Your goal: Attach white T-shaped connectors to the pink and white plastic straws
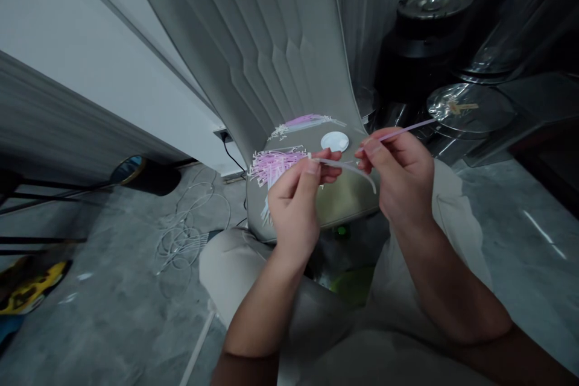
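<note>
Between thumb and fingers, my left hand (298, 199) pinches a thin whitish strip (350, 167) that curves down at its free right end. My right hand (400, 172) is closed on a slim pink strip (409, 128), which sticks out up and to the right. The two hands are apart, above the seat of a grey chair (348, 208). Just behind my left hand lies a heap of pink strips with white ends (275, 164). A smaller row of pink and white strips (307, 120) rests farther back. Near it sits a small round white dish (335, 142).
The chair's tall backrest (275, 24) rises behind the seat. Loose cables (190, 235) lie on the floor to the left, near a wall socket (222, 134). Dark glossy containers (420, 42) and a round clear-topped item (470, 108) stand at right.
</note>
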Action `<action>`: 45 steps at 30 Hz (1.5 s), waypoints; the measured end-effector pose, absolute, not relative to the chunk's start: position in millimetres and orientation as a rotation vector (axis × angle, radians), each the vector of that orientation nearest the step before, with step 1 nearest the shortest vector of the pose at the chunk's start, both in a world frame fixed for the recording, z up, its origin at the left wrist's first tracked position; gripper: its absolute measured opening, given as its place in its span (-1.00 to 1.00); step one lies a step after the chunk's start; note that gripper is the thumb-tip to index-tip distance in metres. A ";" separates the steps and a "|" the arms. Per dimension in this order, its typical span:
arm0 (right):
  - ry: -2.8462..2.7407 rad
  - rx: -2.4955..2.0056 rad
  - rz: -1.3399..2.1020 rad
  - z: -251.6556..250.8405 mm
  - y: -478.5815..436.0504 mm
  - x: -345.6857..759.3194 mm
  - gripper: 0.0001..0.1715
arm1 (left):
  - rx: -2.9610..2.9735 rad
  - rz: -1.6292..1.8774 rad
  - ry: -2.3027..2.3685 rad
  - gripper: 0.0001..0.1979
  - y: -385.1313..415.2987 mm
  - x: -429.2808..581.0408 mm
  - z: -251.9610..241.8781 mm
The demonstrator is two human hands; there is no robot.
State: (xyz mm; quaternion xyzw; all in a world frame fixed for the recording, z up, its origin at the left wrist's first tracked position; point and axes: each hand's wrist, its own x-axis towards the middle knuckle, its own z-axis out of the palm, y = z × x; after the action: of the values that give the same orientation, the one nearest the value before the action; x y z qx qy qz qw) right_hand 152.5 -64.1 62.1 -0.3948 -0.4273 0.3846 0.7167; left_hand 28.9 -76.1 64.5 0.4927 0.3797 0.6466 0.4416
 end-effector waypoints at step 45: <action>-0.982 -0.748 0.934 49.0 -73.1 121.6 -0.93 | 0.989 1.605 0.856 -0.60 -74.1 46.8 52.8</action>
State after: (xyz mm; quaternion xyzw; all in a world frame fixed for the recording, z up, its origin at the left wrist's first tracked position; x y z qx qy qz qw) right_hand 121.6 -73.1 49.0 -0.3376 -0.4434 0.4218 0.7152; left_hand 46.8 -74.1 52.8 0.4107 0.3557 0.6665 0.5105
